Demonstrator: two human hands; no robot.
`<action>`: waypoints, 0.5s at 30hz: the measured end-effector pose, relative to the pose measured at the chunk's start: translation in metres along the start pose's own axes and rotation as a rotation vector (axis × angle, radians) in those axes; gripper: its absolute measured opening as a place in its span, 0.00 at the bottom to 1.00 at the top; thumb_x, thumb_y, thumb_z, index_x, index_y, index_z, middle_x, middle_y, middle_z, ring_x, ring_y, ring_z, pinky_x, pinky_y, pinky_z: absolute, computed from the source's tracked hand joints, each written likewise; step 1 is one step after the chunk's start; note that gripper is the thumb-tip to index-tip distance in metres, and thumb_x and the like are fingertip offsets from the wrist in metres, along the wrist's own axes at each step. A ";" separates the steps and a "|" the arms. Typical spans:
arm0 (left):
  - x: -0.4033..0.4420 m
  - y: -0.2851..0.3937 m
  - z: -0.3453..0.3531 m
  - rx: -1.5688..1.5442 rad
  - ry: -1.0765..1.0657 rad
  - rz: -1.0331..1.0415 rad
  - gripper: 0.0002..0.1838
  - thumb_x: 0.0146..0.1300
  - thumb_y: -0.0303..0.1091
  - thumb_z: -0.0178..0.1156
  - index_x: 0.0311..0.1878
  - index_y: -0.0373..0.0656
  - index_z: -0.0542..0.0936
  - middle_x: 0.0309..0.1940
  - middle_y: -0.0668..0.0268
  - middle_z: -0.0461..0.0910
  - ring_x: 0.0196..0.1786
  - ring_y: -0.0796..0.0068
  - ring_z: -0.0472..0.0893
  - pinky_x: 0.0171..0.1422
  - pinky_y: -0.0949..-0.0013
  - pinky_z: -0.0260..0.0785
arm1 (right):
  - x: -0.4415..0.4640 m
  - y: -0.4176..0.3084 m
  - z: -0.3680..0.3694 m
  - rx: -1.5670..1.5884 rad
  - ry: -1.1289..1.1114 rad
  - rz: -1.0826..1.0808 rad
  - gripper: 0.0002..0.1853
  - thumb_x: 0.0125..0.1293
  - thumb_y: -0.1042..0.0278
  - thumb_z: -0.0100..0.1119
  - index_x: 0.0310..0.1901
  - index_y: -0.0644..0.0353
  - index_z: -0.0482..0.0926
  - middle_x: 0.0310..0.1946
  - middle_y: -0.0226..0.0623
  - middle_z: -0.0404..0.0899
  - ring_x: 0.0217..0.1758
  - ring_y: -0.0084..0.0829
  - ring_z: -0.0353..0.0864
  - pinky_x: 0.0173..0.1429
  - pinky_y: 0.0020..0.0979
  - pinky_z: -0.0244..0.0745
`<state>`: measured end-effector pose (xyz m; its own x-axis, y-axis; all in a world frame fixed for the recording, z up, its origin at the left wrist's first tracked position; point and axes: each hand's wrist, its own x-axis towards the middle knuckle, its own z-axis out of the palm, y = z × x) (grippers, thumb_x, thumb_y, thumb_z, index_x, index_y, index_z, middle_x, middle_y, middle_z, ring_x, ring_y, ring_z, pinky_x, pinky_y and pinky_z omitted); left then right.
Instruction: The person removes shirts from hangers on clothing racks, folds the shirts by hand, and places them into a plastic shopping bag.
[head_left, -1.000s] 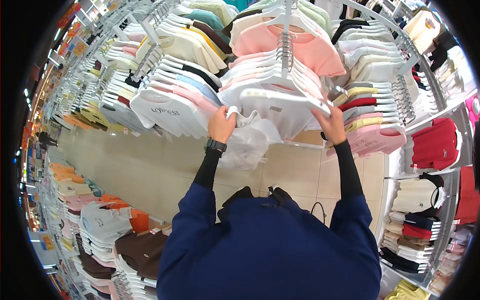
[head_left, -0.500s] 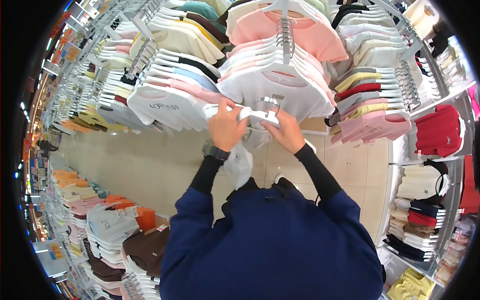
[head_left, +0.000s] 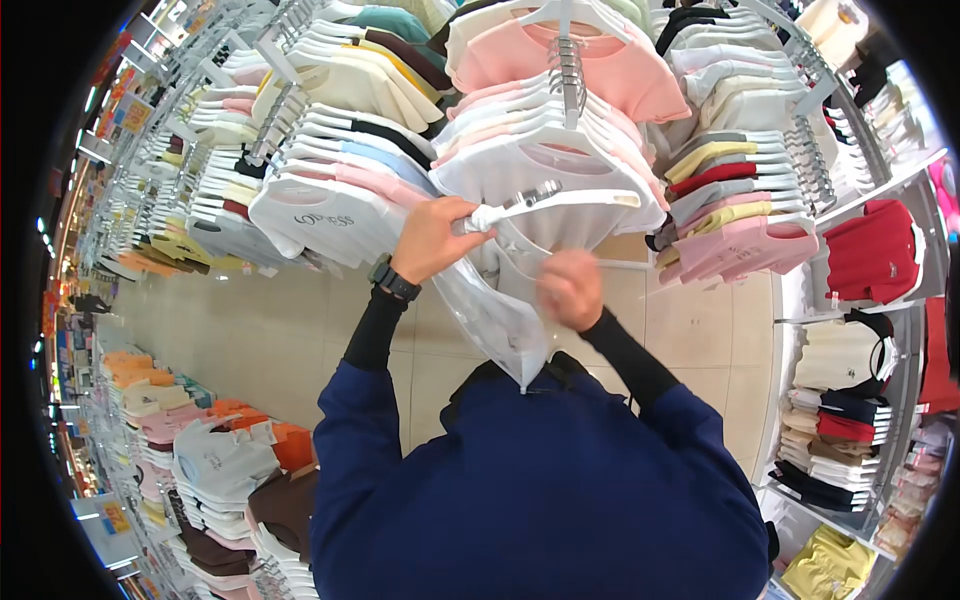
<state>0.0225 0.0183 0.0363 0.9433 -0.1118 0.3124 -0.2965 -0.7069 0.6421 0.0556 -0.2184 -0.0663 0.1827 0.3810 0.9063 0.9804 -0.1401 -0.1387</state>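
Observation:
My left hand (head_left: 437,238), with a watch on its wrist, is closed around the middle of a white clothes hanger (head_left: 590,199). White cloth is bunched at the grip, and one bare hanger arm points right. Below hangs a thin, see-through white sheet (head_left: 500,325) like a plastic bag; whether a garment is inside I cannot tell. My right hand (head_left: 572,288) is lower and to the right, beside the sheet, its fingers curled but smeared by motion. Just beyond the hanger is a white T-shirt (head_left: 570,165) at the front of a rack row.
Rows of hung shirts flank it: a white printed shirt (head_left: 325,220) to the left and a pink shirt (head_left: 745,248) to the right. Shelves with a red top (head_left: 873,250) line the right side. Brown shirts (head_left: 285,505) hang at lower left. Tiled floor (head_left: 300,320) lies between.
My right hand has come off the hanger and moved down toward me. The hanger now tilts up to the right, its arm bare, and the see-through sheet hangs lower and more spread out.

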 end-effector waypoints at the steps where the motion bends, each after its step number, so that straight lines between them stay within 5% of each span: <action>1: -0.001 -0.001 0.000 -0.003 0.007 0.013 0.13 0.53 0.38 0.70 0.37 0.39 0.84 0.29 0.58 0.81 0.33 0.57 0.79 0.37 0.62 0.68 | -0.002 -0.002 0.004 0.050 -0.090 0.141 0.20 0.53 0.73 0.67 0.48 0.61 0.74 0.48 0.44 0.77 0.51 0.47 0.76 0.55 0.39 0.70; 3: 0.000 0.005 -0.004 -0.017 -0.035 -0.004 0.13 0.54 0.38 0.70 0.38 0.39 0.84 0.30 0.58 0.81 0.33 0.58 0.79 0.37 0.64 0.68 | -0.006 -0.006 0.013 0.149 -0.270 0.421 0.18 0.54 0.74 0.66 0.47 0.61 0.74 0.47 0.45 0.77 0.49 0.46 0.77 0.56 0.38 0.69; 7: -0.003 0.006 -0.020 -0.026 0.004 0.048 0.14 0.53 0.39 0.71 0.38 0.39 0.84 0.29 0.58 0.81 0.31 0.60 0.78 0.36 0.65 0.68 | -0.035 0.024 0.009 0.047 -0.719 0.520 0.14 0.57 0.64 0.65 0.43 0.56 0.75 0.37 0.39 0.79 0.46 0.44 0.78 0.57 0.40 0.67; 10: -0.014 -0.011 -0.040 0.065 0.013 -0.028 0.15 0.53 0.40 0.72 0.37 0.39 0.83 0.28 0.60 0.81 0.30 0.60 0.78 0.35 0.65 0.68 | -0.044 0.043 -0.020 -0.164 -0.739 0.428 0.13 0.58 0.61 0.64 0.40 0.56 0.75 0.36 0.40 0.78 0.45 0.44 0.77 0.57 0.42 0.65; 12: -0.024 -0.020 -0.053 0.114 0.015 -0.052 0.15 0.53 0.41 0.72 0.36 0.39 0.83 0.28 0.60 0.81 0.29 0.60 0.78 0.35 0.65 0.67 | -0.034 0.054 -0.047 -0.228 -0.511 0.238 0.10 0.57 0.65 0.65 0.36 0.57 0.75 0.33 0.40 0.76 0.40 0.43 0.76 0.53 0.41 0.69; 15: -0.037 -0.031 -0.063 0.216 0.000 -0.094 0.15 0.52 0.41 0.72 0.35 0.40 0.83 0.27 0.60 0.80 0.29 0.59 0.78 0.34 0.64 0.68 | -0.028 0.077 -0.076 -0.140 -0.517 0.300 0.08 0.55 0.70 0.64 0.34 0.59 0.75 0.31 0.38 0.73 0.40 0.41 0.76 0.46 0.38 0.72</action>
<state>-0.0126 0.0881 0.0492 0.9654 -0.0381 0.2580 -0.1682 -0.8470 0.5042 0.1201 -0.3095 -0.0715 0.4958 0.6958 0.5197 0.8680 -0.4155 -0.2717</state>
